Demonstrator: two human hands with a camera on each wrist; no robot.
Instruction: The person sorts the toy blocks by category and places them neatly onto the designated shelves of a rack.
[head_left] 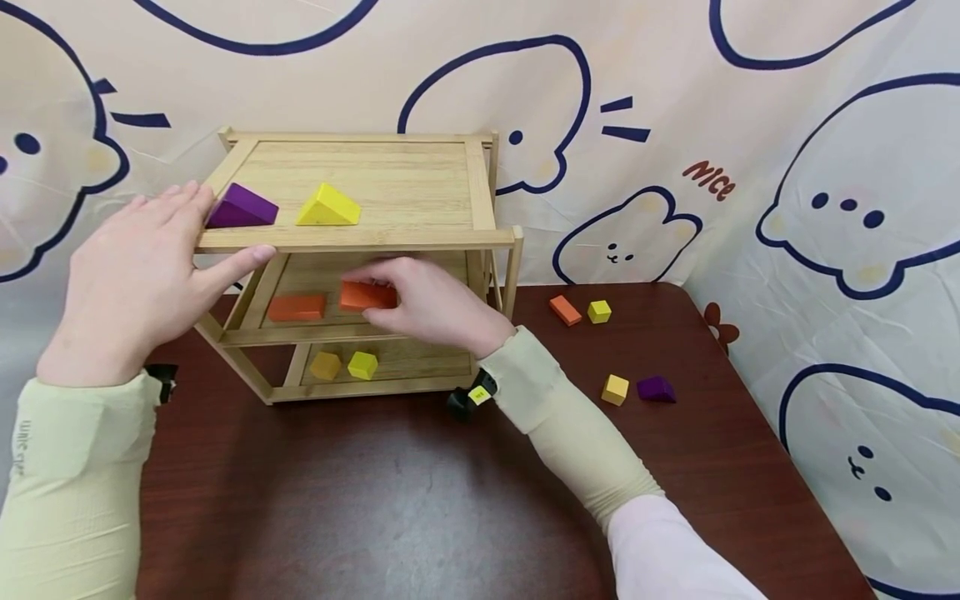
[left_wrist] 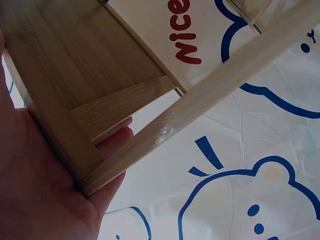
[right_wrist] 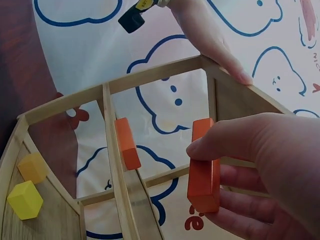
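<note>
My left hand (head_left: pixel 138 271) holds the top front-left corner of a small wooden shelf (head_left: pixel 360 241), its thumb along the front edge and fingers over the left side. The left wrist view shows the palm against the shelf's corner (left_wrist: pixel 87 165). Reaching in at the middle tier, my right hand (head_left: pixel 431 304) grips an orange rectangular block (right_wrist: pixel 202 185) between thumb and fingers. To its left on that tier lies another orange block (head_left: pixel 297 307). A purple wedge block (head_left: pixel 242 207) and a yellow wedge block (head_left: pixel 328 207) sit on the top tier.
Two yellowish blocks, an orange-yellow one (head_left: pixel 326 366) and a brighter one (head_left: pixel 363 365), stand on the bottom tier. Right of the shelf, the dark table (head_left: pixel 360 492) carries an orange block (head_left: pixel 565 310), two yellow cubes (head_left: pixel 615 389) and a purple block (head_left: pixel 656 389). Printed cloth hangs behind.
</note>
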